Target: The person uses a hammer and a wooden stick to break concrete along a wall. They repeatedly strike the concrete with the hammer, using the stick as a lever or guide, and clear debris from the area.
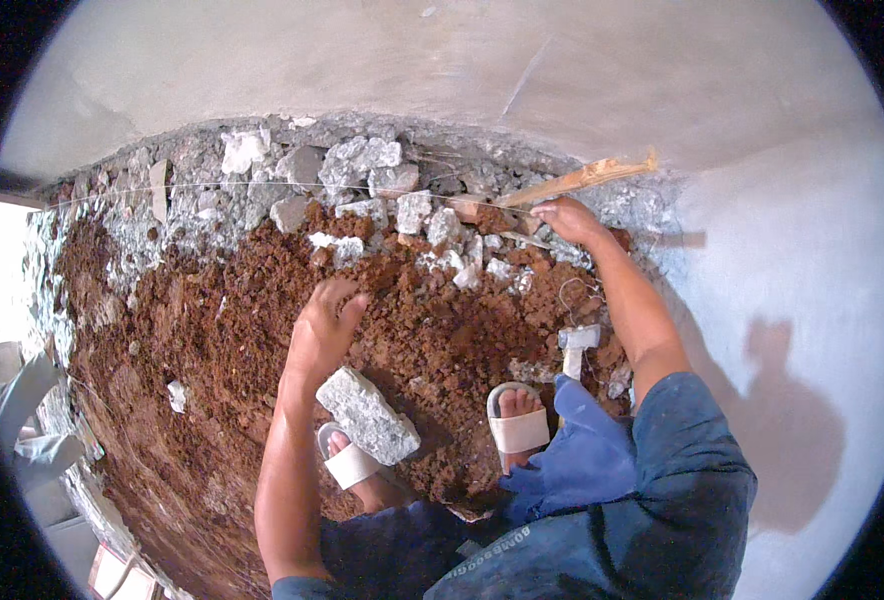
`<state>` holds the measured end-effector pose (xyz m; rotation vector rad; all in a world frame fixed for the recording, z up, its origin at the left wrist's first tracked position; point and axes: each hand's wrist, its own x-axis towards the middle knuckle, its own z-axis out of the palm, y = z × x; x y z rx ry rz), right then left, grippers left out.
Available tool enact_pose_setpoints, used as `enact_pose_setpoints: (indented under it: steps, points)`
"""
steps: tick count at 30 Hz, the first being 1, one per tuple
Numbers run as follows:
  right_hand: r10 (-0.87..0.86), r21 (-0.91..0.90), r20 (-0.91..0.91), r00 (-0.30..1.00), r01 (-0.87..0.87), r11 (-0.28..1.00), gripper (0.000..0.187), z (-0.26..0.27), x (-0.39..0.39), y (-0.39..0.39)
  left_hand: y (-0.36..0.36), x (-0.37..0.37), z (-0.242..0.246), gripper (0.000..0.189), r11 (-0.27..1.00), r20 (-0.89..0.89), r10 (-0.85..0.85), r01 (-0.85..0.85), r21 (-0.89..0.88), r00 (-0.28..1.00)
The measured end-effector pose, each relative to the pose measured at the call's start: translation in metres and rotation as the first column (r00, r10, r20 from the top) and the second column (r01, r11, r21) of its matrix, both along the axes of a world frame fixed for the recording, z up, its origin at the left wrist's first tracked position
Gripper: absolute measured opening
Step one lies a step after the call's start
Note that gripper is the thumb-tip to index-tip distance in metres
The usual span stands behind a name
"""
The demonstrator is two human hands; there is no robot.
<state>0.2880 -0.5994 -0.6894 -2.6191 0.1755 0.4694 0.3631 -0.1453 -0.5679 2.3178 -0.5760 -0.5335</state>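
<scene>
My right hand (pixel 568 219) is at the right end of a thin white string (pixel 292 183), thumb and fingertips closed on it. Just above that hand, a split wooden stake (pixel 584 180) slants up to the right out of the rubble. My left hand (pixel 327 324) hovers over loose reddish-brown soil (pixel 247 322), holding nothing, with the thumb apart from the fingers. Below it, a rough grey concrete chunk (pixel 370 416) lies beside my left foot. The string stretches left across broken concrete pieces (pixel 359 161) along the wall base.
A hammer (pixel 579 339) stands near my right foot, its lower part hidden by blue cloth. A flat wooden piece (pixel 159 190) leans in the rubble at left. Plastered walls (pixel 412 67) border the back and right. A person's grey-clothed limbs (pixel 29 409) show at the left edge.
</scene>
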Motion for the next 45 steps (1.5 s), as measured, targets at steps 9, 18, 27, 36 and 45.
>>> enact_pose_setpoints:
  steps: [9, 18, 27, 36, 45]
  points:
    - [0.056, -0.016, 0.213, 0.975, -0.054, 0.998, 0.028, -0.031, -0.006, -0.016, -0.255, 0.008, 0.038, 0.076, 0.852, 0.302, -0.089, 0.23, -0.471, 0.949]
    - [-0.047, -0.086, 0.116, 0.992, 0.057, 0.995, 0.028, -0.027, -0.032, -0.025, -0.302, -0.032, 0.015, 0.029, 0.818, 0.231, -0.143, 0.246, -0.519, 0.962]
    - [-0.081, -0.127, 0.116, 0.99, 0.096, 0.987, 0.028, -0.024, -0.053, -0.031, -0.281, -0.06, 0.001, 0.027, 0.816, 0.313, -0.109, 0.265, -0.514, 0.944]
    - [-0.085, -0.147, 0.113, 0.99, 0.101, 0.984, 0.029, -0.025, -0.054, -0.032, -0.283, -0.06, 0.0, 0.027, 0.814, 0.336, -0.116, 0.283, -0.507, 0.935]
    - [-0.066, -0.166, 0.135, 0.989, 0.088, 0.982, 0.03, -0.037, -0.047, -0.03, -0.266, -0.066, 0.002, 0.067, 0.867, 0.33, -0.002, 0.167, -0.47, 0.944]
